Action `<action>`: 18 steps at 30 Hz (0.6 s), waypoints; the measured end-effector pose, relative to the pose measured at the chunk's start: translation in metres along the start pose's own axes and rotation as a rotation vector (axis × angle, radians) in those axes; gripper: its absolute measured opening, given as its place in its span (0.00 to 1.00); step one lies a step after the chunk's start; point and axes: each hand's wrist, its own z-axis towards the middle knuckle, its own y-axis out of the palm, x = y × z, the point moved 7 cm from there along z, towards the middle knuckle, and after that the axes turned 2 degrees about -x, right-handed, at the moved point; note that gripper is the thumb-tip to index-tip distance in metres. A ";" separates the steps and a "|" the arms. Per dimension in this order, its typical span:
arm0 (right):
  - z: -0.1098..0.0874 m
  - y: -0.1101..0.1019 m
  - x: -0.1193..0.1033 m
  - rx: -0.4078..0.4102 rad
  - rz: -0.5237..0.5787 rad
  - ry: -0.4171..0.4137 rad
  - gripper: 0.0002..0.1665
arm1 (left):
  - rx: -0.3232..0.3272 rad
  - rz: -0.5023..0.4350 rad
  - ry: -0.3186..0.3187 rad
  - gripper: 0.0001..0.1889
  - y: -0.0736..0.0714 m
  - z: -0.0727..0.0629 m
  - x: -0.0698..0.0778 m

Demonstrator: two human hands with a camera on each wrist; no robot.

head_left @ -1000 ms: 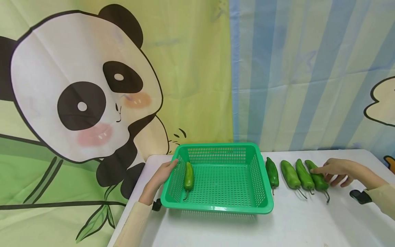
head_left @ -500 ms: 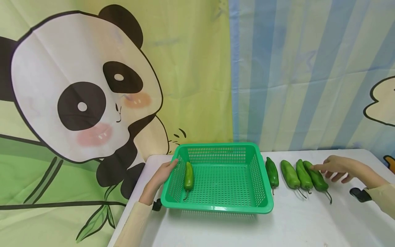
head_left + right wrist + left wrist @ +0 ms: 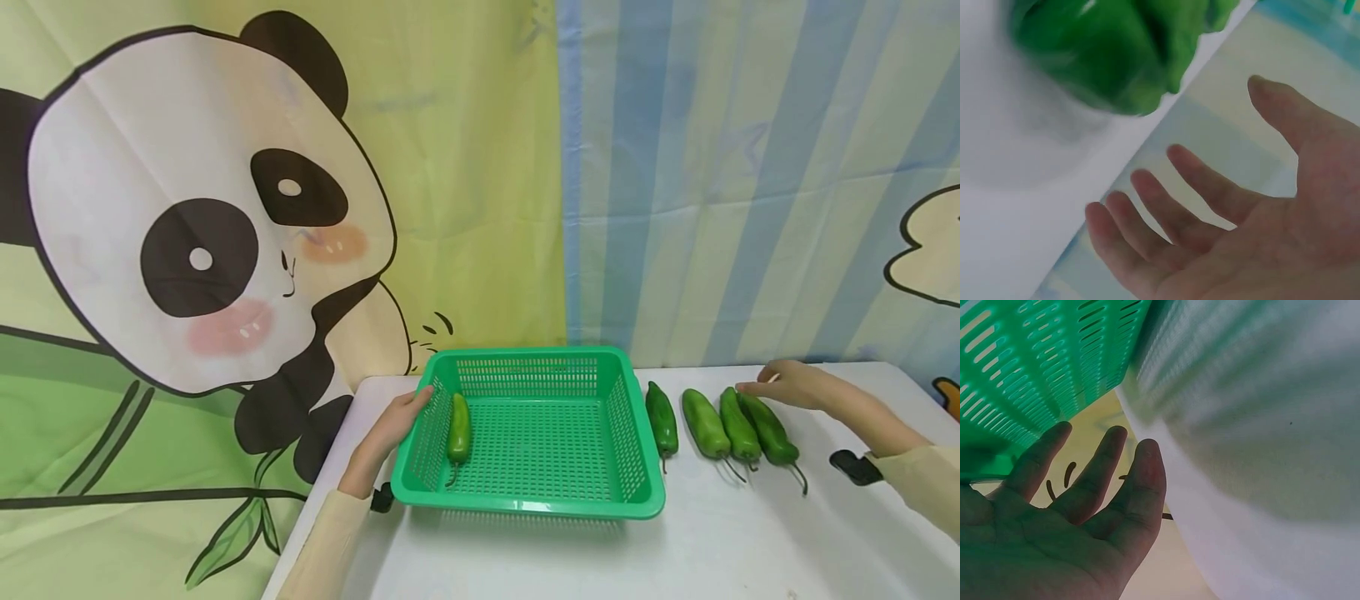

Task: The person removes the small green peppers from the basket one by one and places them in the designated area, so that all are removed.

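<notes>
My left hand [image 3: 393,421] holds the left rim of a green plastic basket [image 3: 525,505], thumb over the rim. In the left wrist view its fingers [image 3: 1144,481] stretch loosely below the perforated wall. One light green pepper [image 3: 459,429] lies inside the basket, along its left side. My right hand [image 3: 798,385] hovers at the far tip of the rightmost green pepper [image 3: 772,437], fingers loosely spread and nothing held. That pepper's rounded side [image 3: 1097,59] fills the top of the right wrist view, apart from the fingers.
Left of that pepper, a slim pepper [image 3: 738,425], a broader pepper [image 3: 703,425] and a dark green pepper [image 3: 662,417] lie in a row beside the basket. The white table [image 3: 720,542] ends at a printed curtain [image 3: 487,208] behind.
The rightmost pepper has shifted slightly left, nearer the slim one. My right hand has drawn away from its side and moved back and left to its far tip. The left hand stays put.
</notes>
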 end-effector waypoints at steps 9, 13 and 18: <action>0.000 -0.001 -0.066 0.111 0.036 -0.137 0.37 | -0.010 -0.013 0.006 0.33 0.000 0.000 -0.001; -0.003 0.001 -0.101 0.133 0.054 -0.202 0.32 | -0.004 -0.010 0.000 0.34 0.001 -0.001 0.000; -0.011 0.004 -0.141 0.143 0.151 -0.269 0.24 | -0.008 -0.010 -0.010 0.32 0.001 -0.002 0.004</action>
